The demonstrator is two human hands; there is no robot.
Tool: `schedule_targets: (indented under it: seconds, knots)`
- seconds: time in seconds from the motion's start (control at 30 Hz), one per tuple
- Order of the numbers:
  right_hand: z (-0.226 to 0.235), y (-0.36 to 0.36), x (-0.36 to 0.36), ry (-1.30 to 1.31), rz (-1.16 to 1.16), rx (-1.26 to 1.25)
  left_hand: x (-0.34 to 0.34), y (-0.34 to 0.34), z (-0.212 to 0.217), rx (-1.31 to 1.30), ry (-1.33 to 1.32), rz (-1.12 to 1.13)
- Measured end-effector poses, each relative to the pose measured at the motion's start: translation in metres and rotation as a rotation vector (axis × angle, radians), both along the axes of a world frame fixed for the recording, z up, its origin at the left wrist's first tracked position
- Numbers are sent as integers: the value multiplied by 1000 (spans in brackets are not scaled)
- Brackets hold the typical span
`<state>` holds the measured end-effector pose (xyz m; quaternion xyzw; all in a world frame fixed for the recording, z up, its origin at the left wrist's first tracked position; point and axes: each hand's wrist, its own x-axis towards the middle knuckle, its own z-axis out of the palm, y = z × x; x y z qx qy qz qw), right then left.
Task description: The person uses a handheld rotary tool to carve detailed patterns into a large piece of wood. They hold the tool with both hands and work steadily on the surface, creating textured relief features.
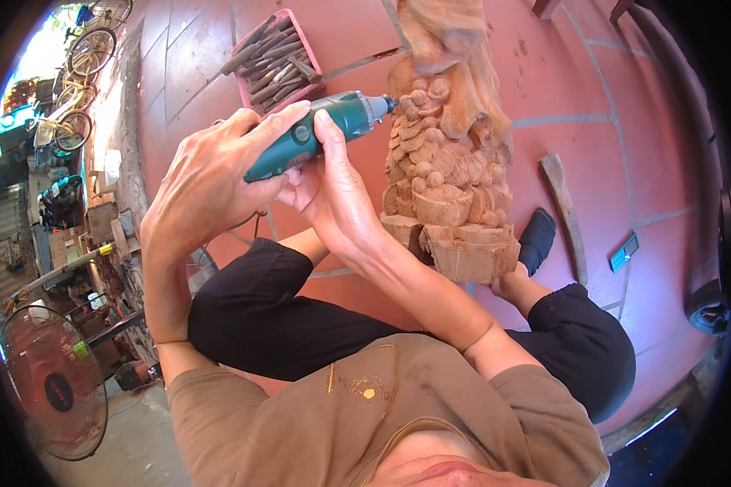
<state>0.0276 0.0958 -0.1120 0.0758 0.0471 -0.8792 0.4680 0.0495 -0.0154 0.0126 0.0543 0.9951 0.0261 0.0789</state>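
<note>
Head view's got both of this person's mitts on a green power tool (291,146), just off the left side of the wood carving (447,174), up toward its far end. Left hand (211,166) is curled over the back of it, right hand (337,195) cups it from below with the thumb up along the side, so both grips are closed on it with no daylight to speak of. Bit (393,105) points at the carving's edge; can't tell if it's actually touching. I'd guess the tool's mid-weight with a stiff, hard shell, maybe a bit slick if dusty. Grab it round the fat green part, fingers well back from the bit. As for the carving, looks solid and heavy to me, no give at all, but those little round knobs (422,169) on its front could chip. If you had to shift it, I'd take hold of the chunky base (473,256) at its near end.
</note>
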Motion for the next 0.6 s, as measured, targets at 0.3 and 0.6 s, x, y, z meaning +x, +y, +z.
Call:
schedule_targets:
  seconds: [0.3, 0.6]
  knots:
    - [-16, 0, 4, 34, 97, 182, 25, -18, -38, 199, 25, 130]
    - [-36, -8, 19, 40, 206, 206, 56, -46, -82, 435, 156, 150]
